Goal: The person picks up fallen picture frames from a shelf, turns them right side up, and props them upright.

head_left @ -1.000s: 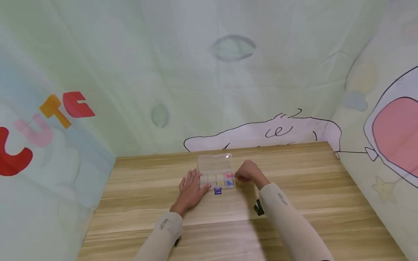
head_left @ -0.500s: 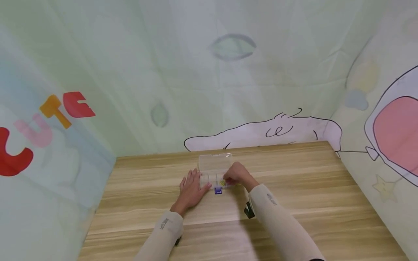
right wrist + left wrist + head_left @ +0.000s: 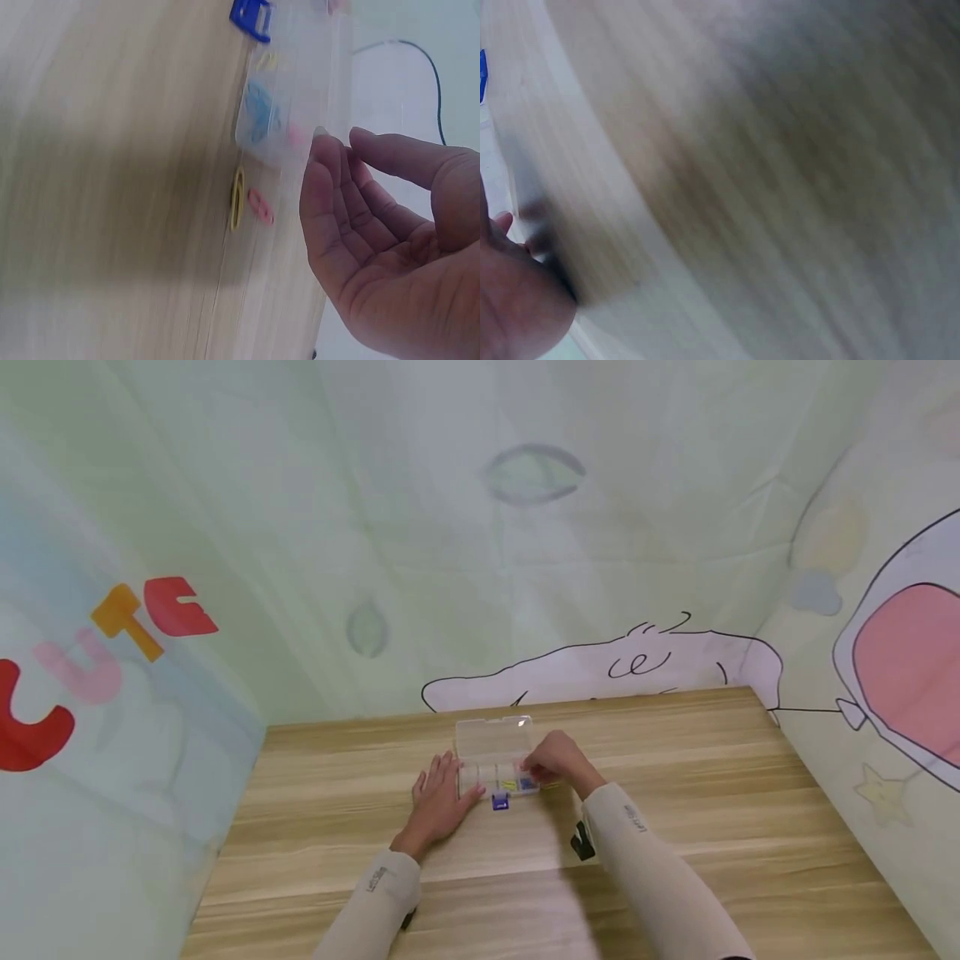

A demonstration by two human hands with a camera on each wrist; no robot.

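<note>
A clear plastic compartment box [image 3: 487, 774] stands on the table with its lid [image 3: 492, 739] tipped back and a blue latch [image 3: 500, 802] at its front. My left hand [image 3: 437, 799] rests flat at the box's left side, thumb by the front edge. Over the right-hand compartments is my right hand [image 3: 558, 758]. Its fingers are loosely curved in the right wrist view, with a gap between thumb and forefinger and nothing seen in it. Blue clips [image 3: 259, 112] and something pink [image 3: 298, 135] show through the box wall. Outside it lie a yellow paper clip [image 3: 238, 199] and a pink clip [image 3: 260, 206].
The wood-grain table [image 3: 480, 893] ends at a printed cloth backdrop [image 3: 450, 568], which hangs behind and on both sides. Yellow pieces [image 3: 508, 785] lie in a front compartment. A dark strap [image 3: 582, 842] hangs under the right sleeve.
My right hand has gone left from beside the box to over its compartments, then back a little right, uncovering the blue clips. My left hand has stayed in place.
</note>
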